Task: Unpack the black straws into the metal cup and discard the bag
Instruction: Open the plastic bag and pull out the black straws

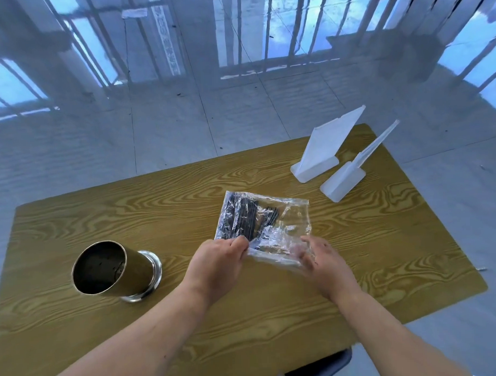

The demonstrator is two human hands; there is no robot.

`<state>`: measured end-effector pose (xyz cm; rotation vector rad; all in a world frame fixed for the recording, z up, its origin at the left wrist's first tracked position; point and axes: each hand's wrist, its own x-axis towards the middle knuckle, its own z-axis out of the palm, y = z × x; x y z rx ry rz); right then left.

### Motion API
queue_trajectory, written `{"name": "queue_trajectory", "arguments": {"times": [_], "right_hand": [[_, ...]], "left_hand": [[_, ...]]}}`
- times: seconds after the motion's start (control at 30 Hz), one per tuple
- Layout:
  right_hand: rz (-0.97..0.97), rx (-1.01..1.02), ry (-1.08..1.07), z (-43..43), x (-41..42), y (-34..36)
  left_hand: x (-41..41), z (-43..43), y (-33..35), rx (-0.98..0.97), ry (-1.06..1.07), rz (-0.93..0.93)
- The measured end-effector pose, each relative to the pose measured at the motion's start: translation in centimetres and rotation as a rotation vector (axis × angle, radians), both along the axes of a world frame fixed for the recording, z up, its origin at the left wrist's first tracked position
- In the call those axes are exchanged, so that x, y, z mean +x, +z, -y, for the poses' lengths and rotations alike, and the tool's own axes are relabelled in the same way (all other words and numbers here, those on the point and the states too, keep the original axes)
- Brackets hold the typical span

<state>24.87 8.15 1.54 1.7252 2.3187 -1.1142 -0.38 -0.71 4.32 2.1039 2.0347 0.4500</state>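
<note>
**Two hands on one thin bag, straws not yet out**

One metal cup (114, 268) stands at your left on the wooden table (73, 222), upright on a flared foot, mouth open toward you. Its inside is dark, and you cannot tell whether the specks in it are reflections or contents. It looks rigid and steady, so it should stay put while you feed it.

Moving right, your left hand (215, 262) pinches the near left corner of the clear plastic bag (284, 220), fingers curled and closed on the film. The bag lies on the table at centre, its near edge lifted between your hands. Judge it as very light, limp and slippery; it will crumple rather than hold a shape, so grip it at the edges as you do now.

The black straws (245, 216) sit inside it, bunched toward the far left side, with a few skewed toward the middle. They look thin, light and fairly stiff, likely to scatter or roll if tipped loose. Gather them as a bundle near one end.

Your right hand (322, 261) holds the near right edge, fingers partly behind the film and blurred, so the exact grip is unclear. You also cannot make out where the bag's opening is, or whether it is sealed.

Far right stand two white plastic holders (324, 145), well apart from the bag. No bin is in view.
</note>
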Motion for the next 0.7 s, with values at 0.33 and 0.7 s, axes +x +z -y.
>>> {"name": "queue_trajectory", "arguments": {"times": [0.33,0.7], "right_hand": [[-0.446,-0.126,-0.530,-2.1,-1.3,2.1],[-0.691,-0.893,-0.482,-0.9,-10.9,2.4]], "left_hand": [[-1.4,-2.7,8.0,0.203,0.172,0.091],[-4.6,-2.3,15.7,-0.055,0.414,0.604]]}}
